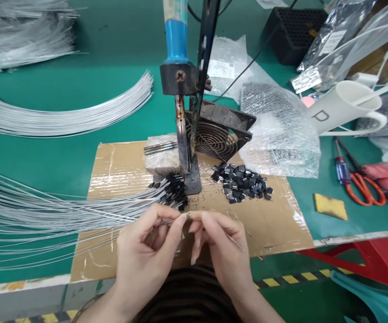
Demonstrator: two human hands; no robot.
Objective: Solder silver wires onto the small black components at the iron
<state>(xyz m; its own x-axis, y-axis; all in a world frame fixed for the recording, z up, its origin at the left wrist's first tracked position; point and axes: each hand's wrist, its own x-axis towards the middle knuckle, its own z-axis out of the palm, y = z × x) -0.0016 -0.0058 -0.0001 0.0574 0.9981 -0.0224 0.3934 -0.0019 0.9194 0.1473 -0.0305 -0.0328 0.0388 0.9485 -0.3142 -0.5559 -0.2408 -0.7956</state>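
My left hand (150, 251) is closed in a pinch on a thin grey wire (168, 222) in front of my body. The fingertips of my right hand (222, 244) are pressed together right beside it, near the wire's end; what sits between them is too small to make out. A thin strand (236, 242) shows along the right hand. Just beyond, a soldering iron (181, 134) with a blue handle hangs tip down in a stand. At its foot lie many grey wires (129, 207) with black connectors (174, 190) on their ends. Loose black connectors (244, 181) form a pile to the right.
Cardboard (274, 224) covers the green table under my hands. A small fan (217, 137) stands behind the iron. Farther off are a wire bundle (66, 121), bubble wrap (277, 130), a mug (345, 105), scissors (365, 193) and a yellow sponge (330, 206).
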